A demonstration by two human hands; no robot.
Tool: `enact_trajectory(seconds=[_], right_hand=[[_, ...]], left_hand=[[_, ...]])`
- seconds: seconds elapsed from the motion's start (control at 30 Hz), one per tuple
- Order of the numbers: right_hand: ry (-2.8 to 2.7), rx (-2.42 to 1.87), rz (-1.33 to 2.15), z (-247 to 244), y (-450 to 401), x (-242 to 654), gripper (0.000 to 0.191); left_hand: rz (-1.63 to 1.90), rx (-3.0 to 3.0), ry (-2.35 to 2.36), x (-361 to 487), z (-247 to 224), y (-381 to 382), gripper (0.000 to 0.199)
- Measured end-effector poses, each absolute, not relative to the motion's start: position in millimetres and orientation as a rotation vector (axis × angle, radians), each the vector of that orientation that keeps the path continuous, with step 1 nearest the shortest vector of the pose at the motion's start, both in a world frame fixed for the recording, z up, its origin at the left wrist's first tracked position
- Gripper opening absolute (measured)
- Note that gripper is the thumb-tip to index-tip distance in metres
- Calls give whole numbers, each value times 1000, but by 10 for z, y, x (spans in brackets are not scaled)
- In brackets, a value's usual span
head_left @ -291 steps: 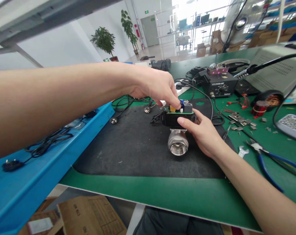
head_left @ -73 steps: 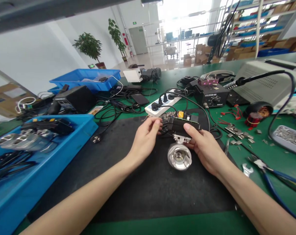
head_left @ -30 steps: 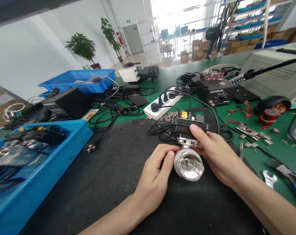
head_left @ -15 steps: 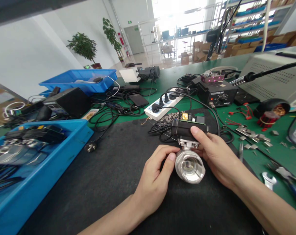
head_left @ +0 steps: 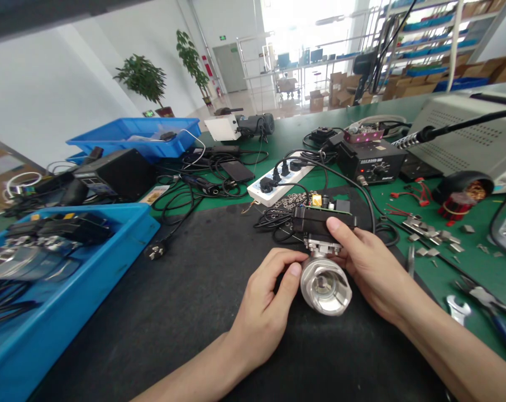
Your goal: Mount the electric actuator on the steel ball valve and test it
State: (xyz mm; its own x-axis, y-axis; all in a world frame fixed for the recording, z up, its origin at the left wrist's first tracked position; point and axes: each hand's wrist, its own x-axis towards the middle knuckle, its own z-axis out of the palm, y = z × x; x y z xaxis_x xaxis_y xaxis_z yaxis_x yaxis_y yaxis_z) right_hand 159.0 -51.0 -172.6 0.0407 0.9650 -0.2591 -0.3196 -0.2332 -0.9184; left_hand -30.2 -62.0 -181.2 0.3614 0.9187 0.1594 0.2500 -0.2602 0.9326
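Note:
A metal valve (head_left: pixel 326 286) with a round, shiny opening faces me above the black mat (head_left: pixel 186 279). Joined to its top is a black actuator housing (head_left: pixel 314 222), with a green circuit board and a yellow part exposed on it. My right hand (head_left: pixel 372 268) grips the housing and valve from the right, its thumb on the housing's front. From the left, my left hand (head_left: pixel 272 301) holds the valve's rim between thumb and fingers. Some fingertips are hidden behind the metal.
On the left stands a blue bin (head_left: pixel 81 279) with similar valve units. A white power strip (head_left: pixel 278 181) and tangled cables lie beyond the mat. At right are a soldering station (head_left: pixel 372 162), pliers (head_left: pixel 491 304), a wrench (head_left: pixel 458 308) and small metal pieces (head_left: pixel 433 231).
The valve's round opening has shifted very slightly to the right and down. Both hands keep nearly the same grip.

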Motion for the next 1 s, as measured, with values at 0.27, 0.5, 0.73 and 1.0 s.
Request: enact_trajectory(seconds=[0.27,0.5,0.73,1.0], right_hand=[[-798,-1174,1490,-1743,-498,1601,71],[-801,-1165,1506,-1763,-518,1618,70],[-793,-1177,1502,-1773,-505,1620,68],[-789,-1204,1473,-1770,-515,1621,71]], left_hand=[[938,1737,1026,-311,-1810,-641,24],[942,1762,1003,-318,-1801,-650,23],[945,1771,995,-324,-1808,-631,22],[942,1771,989,-329,-1807,-645,23]])
